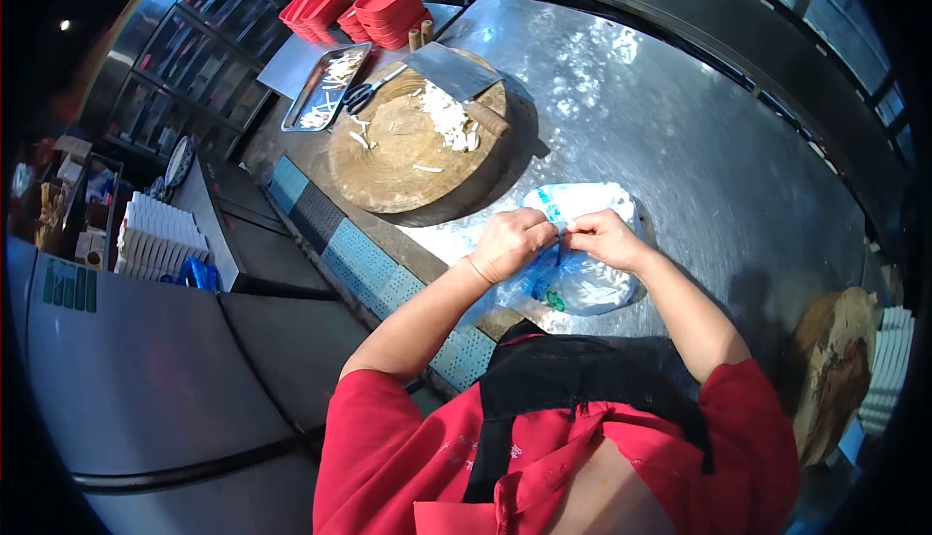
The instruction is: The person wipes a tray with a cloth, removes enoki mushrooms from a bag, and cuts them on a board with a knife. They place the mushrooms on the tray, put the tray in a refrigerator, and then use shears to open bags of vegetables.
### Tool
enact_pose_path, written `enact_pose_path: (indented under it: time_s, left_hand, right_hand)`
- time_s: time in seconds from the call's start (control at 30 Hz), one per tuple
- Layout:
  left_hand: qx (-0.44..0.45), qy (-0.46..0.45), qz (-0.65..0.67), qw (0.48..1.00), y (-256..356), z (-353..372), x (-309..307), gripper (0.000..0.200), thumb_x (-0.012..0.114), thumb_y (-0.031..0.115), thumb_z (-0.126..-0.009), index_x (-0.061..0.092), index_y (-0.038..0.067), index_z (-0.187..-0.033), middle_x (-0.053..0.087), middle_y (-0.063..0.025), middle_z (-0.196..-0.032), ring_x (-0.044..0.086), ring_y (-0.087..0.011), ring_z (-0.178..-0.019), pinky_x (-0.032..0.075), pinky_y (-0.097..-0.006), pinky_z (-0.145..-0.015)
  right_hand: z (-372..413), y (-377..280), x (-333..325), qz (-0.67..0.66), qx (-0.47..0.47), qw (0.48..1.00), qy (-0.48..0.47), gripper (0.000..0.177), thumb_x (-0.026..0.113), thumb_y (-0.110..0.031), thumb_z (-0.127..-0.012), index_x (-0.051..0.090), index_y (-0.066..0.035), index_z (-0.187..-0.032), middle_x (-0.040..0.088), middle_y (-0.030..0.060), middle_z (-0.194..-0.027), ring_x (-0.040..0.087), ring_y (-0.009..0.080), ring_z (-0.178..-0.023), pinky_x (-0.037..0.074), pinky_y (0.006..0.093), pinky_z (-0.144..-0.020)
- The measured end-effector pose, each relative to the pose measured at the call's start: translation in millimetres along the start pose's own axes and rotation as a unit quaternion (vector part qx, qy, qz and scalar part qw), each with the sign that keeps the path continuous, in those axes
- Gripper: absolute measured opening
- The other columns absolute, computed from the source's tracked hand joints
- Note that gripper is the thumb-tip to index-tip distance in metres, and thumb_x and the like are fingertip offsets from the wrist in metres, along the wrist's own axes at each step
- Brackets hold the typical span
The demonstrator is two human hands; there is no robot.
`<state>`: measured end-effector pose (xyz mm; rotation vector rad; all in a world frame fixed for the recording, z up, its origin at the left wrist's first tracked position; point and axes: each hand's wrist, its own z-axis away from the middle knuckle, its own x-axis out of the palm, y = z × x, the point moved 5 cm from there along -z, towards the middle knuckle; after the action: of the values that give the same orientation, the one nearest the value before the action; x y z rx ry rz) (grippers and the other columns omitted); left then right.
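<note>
A clear plastic bag [607, 287] with blue and green print lies on the metal table close to my body, and pale contents show through it. My left hand [515, 242] pinches the gathered plastic from the left side. From the right, my right hand [604, 239] has thumb and fingers closed on the same bag, nearly touching the left fingertips. Exactly how the plastic is folded between the fingers is hidden. Beyond the hands, a round wooden chopping block [388, 161] carries a cleaver [452, 71], scissors [361, 98] and white sliced pieces [449, 119].
A metal tray [325, 88] of white strips stands beyond the block, near stacked red baskets [388, 6]. Blue and grey perforated mats [359, 249] run along the table's left edge. At far right leans another wooden block [835, 370]. Steel cabinets [146, 360] stand at left.
</note>
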<state>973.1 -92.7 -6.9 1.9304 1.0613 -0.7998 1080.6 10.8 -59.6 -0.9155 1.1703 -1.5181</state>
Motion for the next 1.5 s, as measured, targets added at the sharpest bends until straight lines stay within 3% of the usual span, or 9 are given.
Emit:
enact_pose_path:
  time_s: [0.33, 0.6, 0.83, 0.87, 0.97, 1.17, 1.33, 1.37, 1.5]
  left_hand:
    - [-0.053, -0.012, 0.168, 0.984, -12.3, -2.9, -2.0, 0.012, 0.073, 0.006, -0.066, 0.064, 0.005, -0.074, 0.062, -0.0086, -0.068, 0.061, -0.0236, -0.063, 0.048, -0.0317, -0.056]
    - [-0.470, 0.084, 0.210, 0.853, -58.1, 45.6, 30.4, 0.014, 0.074, 0.008, -0.067, 0.063, 0.001, -0.065, 0.063, -0.0067, -0.061, 0.054, -0.0084, -0.058, 0.045, -0.0269, -0.055]
    - [-0.374, 0.132, 0.225, 0.890, -21.1, 54.4, 42.2, 0.012, 0.060, 0.011, -0.082, 0.051, 0.003, -0.080, 0.057, -0.0163, -0.071, 0.058, -0.0271, -0.064, 0.046, -0.0358, -0.063]
    - [-0.357, 0.117, 0.240, 0.895, -11.0, 53.1, 38.6, 0.011, 0.058, 0.011, -0.085, 0.052, 0.003, -0.081, 0.056, -0.0115, -0.068, 0.054, -0.0155, -0.065, 0.046, -0.0310, -0.063]
    - [-0.244, 0.049, 0.249, 0.936, 10.2, 55.7, 22.4, 0.013, 0.060, 0.015, -0.081, 0.055, 0.005, -0.087, 0.059, -0.0154, -0.078, 0.058, -0.0326, -0.073, 0.046, -0.0376, -0.066]
    - [-0.093, 0.135, 0.140, 0.976, -20.7, 134.4, -88.1, 0.034, 0.063, 0.024, -0.080, 0.055, 0.005, -0.106, 0.061, -0.0136, -0.090, 0.058, -0.0322, -0.086, 0.045, -0.0395, -0.079]
    - [-0.442, 0.173, 0.232, 0.849, -132.9, 305.3, -138.7, 0.023, 0.065, 0.013, -0.079, 0.059, 0.003, -0.099, 0.063, -0.0073, -0.078, 0.060, -0.0104, -0.069, 0.049, -0.0254, -0.062]
    - [-0.500, 0.186, 0.233, 0.813, -149.4, 333.3, -145.0, 0.019, 0.065, 0.012, -0.080, 0.059, 0.002, -0.096, 0.061, -0.0023, -0.073, 0.056, -0.0071, -0.064, 0.046, -0.0227, -0.059]
    - [-0.554, 0.257, 0.391, 0.688, -205.8, 383.9, -158.5, 0.016, 0.064, 0.012, -0.080, 0.060, 0.000, -0.090, 0.057, 0.0025, -0.069, 0.051, -0.0038, -0.064, 0.044, -0.0201, -0.059]
  right_hand:
    - [5.8, -47.8, 4.8, 0.335, -0.220, 0.916, -0.004, 0.014, 0.059, -0.015, -0.074, 0.057, -0.002, -0.073, 0.056, 0.0090, -0.079, 0.053, 0.0239, -0.083, 0.042, 0.0358, -0.076]
    - [42.4, -26.3, 22.2, 0.518, -0.197, 0.831, -0.040, 0.014, 0.052, -0.012, -0.071, 0.058, 0.000, -0.071, 0.054, 0.0128, -0.086, 0.046, 0.0309, -0.096, 0.039, 0.0418, -0.083]
    - [44.8, -53.2, 39.4, 0.494, -0.220, 0.836, 0.091, 0.023, 0.062, -0.003, -0.063, 0.056, -0.002, -0.085, 0.050, 0.0115, -0.092, 0.046, 0.0304, -0.099, 0.037, 0.0407, -0.085]
    - [37.8, -49.5, 44.2, 0.517, -0.228, 0.814, 0.138, 0.030, 0.064, -0.003, -0.060, 0.057, -0.005, -0.089, 0.051, 0.0103, -0.093, 0.047, 0.0295, -0.099, 0.036, 0.0408, -0.085]
    - [22.1, -33.8, 54.7, 0.617, -0.223, 0.737, 0.161, 0.038, 0.065, -0.004, -0.057, 0.059, -0.009, -0.094, 0.052, 0.0085, -0.091, 0.049, 0.0280, -0.093, 0.036, 0.0399, -0.081]
    - [5.6, -51.4, 56.6, 0.545, -0.181, 0.764, 0.295, 0.025, 0.052, 0.004, -0.055, 0.062, -0.002, -0.077, 0.059, 0.0143, -0.075, 0.055, 0.0333, -0.077, 0.042, 0.0392, -0.070]
    - [8.2, -140.5, 56.1, 0.413, -0.123, 0.810, 0.397, 0.018, 0.056, -0.018, -0.066, 0.053, 0.000, -0.069, 0.043, 0.0028, -0.062, 0.043, 0.0146, -0.061, 0.034, 0.0282, -0.057]
    - [14.8, -147.9, 44.9, 0.405, -0.252, 0.797, 0.370, 0.020, 0.056, -0.024, -0.076, 0.056, -0.004, -0.081, 0.051, 0.0010, -0.073, 0.049, 0.0134, -0.070, 0.038, 0.0276, -0.062]
    - [4.8, -179.7, -4.6, 0.182, -0.302, 0.814, 0.462, 0.036, 0.049, -0.021, -0.086, 0.042, -0.005, -0.118, 0.053, 0.0101, -0.111, 0.053, 0.0232, -0.099, 0.043, 0.0371, -0.087]
